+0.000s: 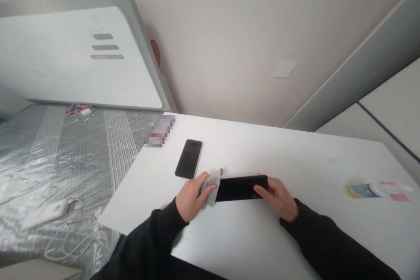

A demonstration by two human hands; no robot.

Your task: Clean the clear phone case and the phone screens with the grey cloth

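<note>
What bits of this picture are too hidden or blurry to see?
Head view:
- The black phone's left end: hidden by the grey cloth and left hand.
- The pixelated item: blur hides what it is.
- The colourful tube's label: too blurred to read.

Only one view going here, folks: the camera is riding on the person's head, pointing forward and down over their own arms. It's looking across a white desk (pixel 295 157) toward a beige wall (pixel 229 43), and the whole shot is leaning, so the desk edge is running diagonally across the frame. The black sleeves (pixel 154 236) are coming in from the bottom edge, with the left hand (pixel 192 197) and right hand (pixel 278 199) sitting just below center. The gray cloth (pixel 210 188) and black phone (pixel 241 188) are filling that close-up zone, while a plastic-covered mattress (pixel 75 162) is showing down the left side.
</note>
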